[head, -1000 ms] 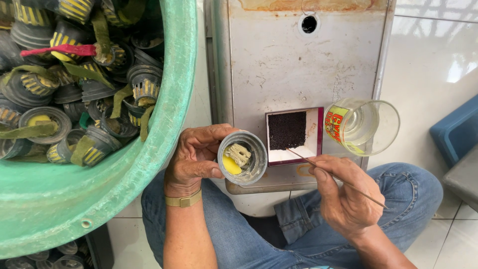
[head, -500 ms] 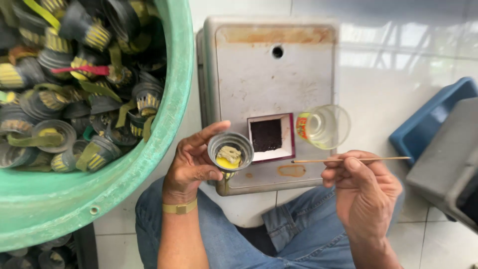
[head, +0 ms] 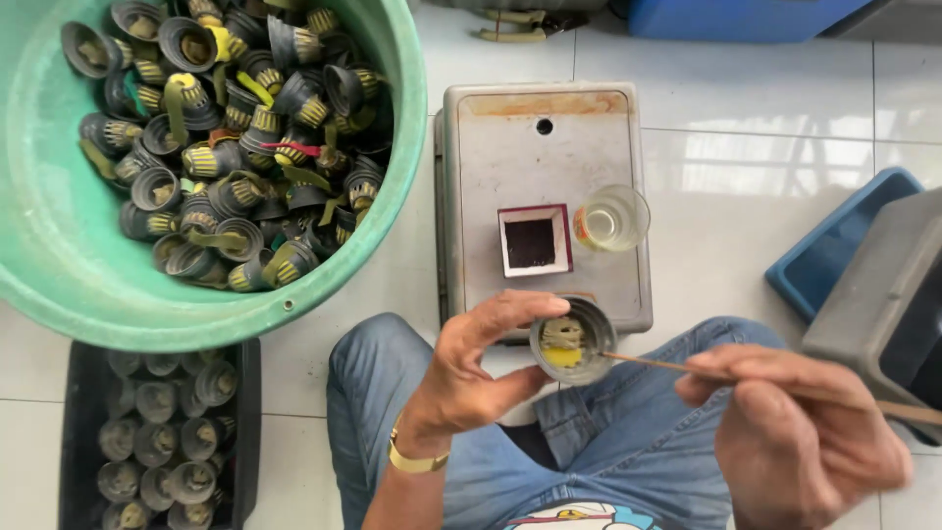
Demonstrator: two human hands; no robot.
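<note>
Nearest, our right hand (head: 800,432) pinches a thin stick (head: 657,363), tip inside the small dark cup (head: 572,340) that our left hand (head: 471,378) grips by the rim. Black tray (head: 74,393) holds rowed cups, seemingly done; green basin (head: 392,147) still heaped. Beyond, red-edged square box (head: 533,240) and clear cup with coloured label (head: 610,218) on grey case (head: 491,157).

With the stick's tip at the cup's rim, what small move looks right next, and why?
Probably ease the thin stick a little further into the small dark cup. The left hand holds the cup tilted open toward the right hand, and the stick's tip sits just at the rim, short of the yellow part inside.
</note>
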